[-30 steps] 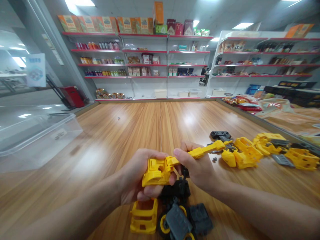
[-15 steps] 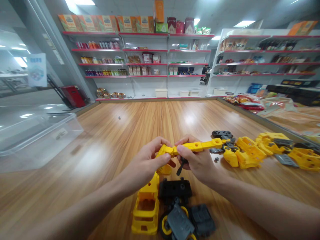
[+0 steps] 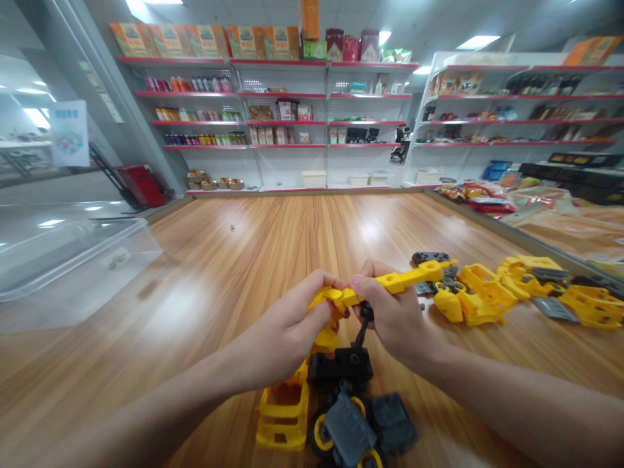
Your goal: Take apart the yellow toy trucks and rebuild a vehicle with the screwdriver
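A yellow toy crane arm (image 3: 407, 279) slants up to the right between both hands. My left hand (image 3: 302, 318) is closed around its hinged left end, where a yellow piece (image 3: 327, 338) hangs below. Thumb and fingers of my right hand (image 3: 390, 312) pinch the arm near its middle. Below that same hand a black screwdriver-like tool (image 3: 361, 331) points down, its upper part partly hidden by the fingers. Under the hands lie a yellow truck cab frame (image 3: 283, 419), a black chassis block (image 3: 341, 369), a grey piece over yellow-rimmed wheels (image 3: 348, 429) and another dark grey part (image 3: 394, 422).
Several yellow and grey toy parts (image 3: 487, 296) lie on the wooden table (image 3: 273, 240) at right. A clear plastic bin (image 3: 78, 273) stands at left. One small grey piece (image 3: 233, 227) rests farther back. Bagged goods (image 3: 480, 195) lie beyond the right edge, stocked shelves (image 3: 283, 122) behind.
The crane arm has tilted, its right tip now higher and farther right. The black tool below my right hand has shifted slightly right and shows more of its upper part.
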Available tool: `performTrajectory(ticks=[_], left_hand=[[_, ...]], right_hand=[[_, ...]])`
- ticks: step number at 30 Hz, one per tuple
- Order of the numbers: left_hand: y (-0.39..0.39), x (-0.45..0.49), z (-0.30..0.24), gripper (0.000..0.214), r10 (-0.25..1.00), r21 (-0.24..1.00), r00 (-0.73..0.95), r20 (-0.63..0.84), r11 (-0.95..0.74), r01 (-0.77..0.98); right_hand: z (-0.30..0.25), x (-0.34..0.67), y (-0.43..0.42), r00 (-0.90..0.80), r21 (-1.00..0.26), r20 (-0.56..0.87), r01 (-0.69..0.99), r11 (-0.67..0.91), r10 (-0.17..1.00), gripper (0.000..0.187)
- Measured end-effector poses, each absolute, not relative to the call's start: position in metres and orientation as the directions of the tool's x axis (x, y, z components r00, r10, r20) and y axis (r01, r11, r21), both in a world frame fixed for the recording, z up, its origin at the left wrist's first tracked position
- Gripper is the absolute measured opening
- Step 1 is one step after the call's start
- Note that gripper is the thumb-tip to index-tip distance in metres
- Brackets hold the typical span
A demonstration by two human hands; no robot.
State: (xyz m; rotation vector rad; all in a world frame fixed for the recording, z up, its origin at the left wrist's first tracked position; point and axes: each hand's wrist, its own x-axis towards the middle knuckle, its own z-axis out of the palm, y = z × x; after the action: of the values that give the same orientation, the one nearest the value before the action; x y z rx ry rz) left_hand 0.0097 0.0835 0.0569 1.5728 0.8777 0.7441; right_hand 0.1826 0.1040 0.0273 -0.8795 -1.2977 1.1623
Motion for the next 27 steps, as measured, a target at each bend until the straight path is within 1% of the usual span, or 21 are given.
performTrajectory(ticks=[1,2,3,4,5,7,8,9,10,12,14,16,19,20,22,24,26,27], left_hand=[[0.081,0.011,0.061,0.017,0.877,0.968,0.479,0.039,-0.153,0.200],[0.079,0.011,0.065,0.017,0.888,0.952,0.455,0.066,-0.192,0.237],[0.078,0.011,0.069,0.017,0.889,0.951,0.452,0.073,-0.199,0.237],[0.078,0.010,0.072,0.017,0.879,0.963,0.473,0.062,-0.177,0.203],[0.079,0.009,0.075,0.017,0.858,0.982,0.511,0.039,-0.129,0.141],[0.082,0.006,0.077,0.019,0.792,1.000,0.611,-0.026,0.018,0.020],[0.085,0.005,0.077,0.022,0.762,0.997,0.645,-0.056,0.082,-0.010],[0.087,0.003,0.077,0.024,0.740,0.992,0.667,-0.082,0.127,-0.019],[0.088,0.003,0.076,0.026,0.730,0.988,0.676,-0.102,0.151,-0.014],[0.090,0.003,0.075,0.027,0.732,0.988,0.671,-0.120,0.157,0.005],[0.089,0.004,0.074,0.026,0.749,0.988,0.650,-0.125,0.155,0.011],[0.088,0.006,0.073,0.025,0.773,0.987,0.621,-0.125,0.164,-0.004],[0.087,0.009,0.071,0.025,0.798,0.989,0.591,-0.114,0.148,-0.009],[0.086,0.009,0.071,0.025,0.813,0.994,0.573,-0.102,0.111,0.019],[0.085,0.010,0.071,0.025,0.855,0.992,0.515,-0.057,-0.011,0.127],[0.083,0.010,0.072,0.024,0.885,0.952,0.464,0.023,-0.161,0.260],[0.082,0.008,0.073,0.024,0.882,0.897,0.460,0.099,-0.279,0.342],[0.082,0.007,0.073,0.024,0.872,0.879,0.473,0.129,-0.321,0.353]], right_hand=[[0.031,0.183,0.102,-0.042,-0.940,0.338,-0.066,0.335,0.940,0.026],[0.035,0.183,0.100,-0.015,-0.919,0.394,-0.029,0.394,0.919,0.026],[0.039,0.183,0.098,-0.011,-0.913,0.406,-0.045,0.405,0.914,0.026],[0.042,0.183,0.097,-0.024,-0.924,0.370,-0.109,0.366,0.929,0.026],[0.044,0.183,0.096,-0.058,-0.939,0.300,-0.196,0.284,0.952,0.026],[0.046,0.182,0.096,-0.160,-0.938,0.131,-0.338,0.071,0.978,0.026],[0.047,0.182,0.097,-0.206,-0.930,0.070,-0.367,-0.010,0.976,0.025],[0.047,0.181,0.098,-0.238,-0.929,0.035,-0.367,-0.056,0.971,0.025],[0.047,0.181,0.099,-0.248,-0.934,0.024,-0.351,-0.067,0.968,0.024],[0.047,0.182,0.102,-0.218,-0.955,0.066,-0.295,-0.001,0.974,0.025],[0.047,0.183,0.104,-0.165,-0.969,0.157,-0.218,0.119,0.974,0.027],[0.047,0.184,0.104,-0.119,-0.959,0.258,-0.153,0.239,0.959,0.029],[0.047,0.184,0.103,-0.050,-0.924,0.378,-0.072,0.375,0.924,0.028],[0.046,0.185,0.102,-0.029,-0.904,0.427,-0.025,0.426,0.904,0.028],[0.044,0.186,0.101,-0.014,-0.837,0.540,0.097,0.539,0.841,0.027],[0.041,0.189,0.101,-0.033,-0.744,0.646,0.195,0.639,0.762,0.026],[0.038,0.192,0.102,-0.055,-0.668,0.716,0.237,0.705,0.696,0.023],[0.037,0.193,0.102,-0.057,-0.643,0.738,0.242,0.727,0.672,0.021]])
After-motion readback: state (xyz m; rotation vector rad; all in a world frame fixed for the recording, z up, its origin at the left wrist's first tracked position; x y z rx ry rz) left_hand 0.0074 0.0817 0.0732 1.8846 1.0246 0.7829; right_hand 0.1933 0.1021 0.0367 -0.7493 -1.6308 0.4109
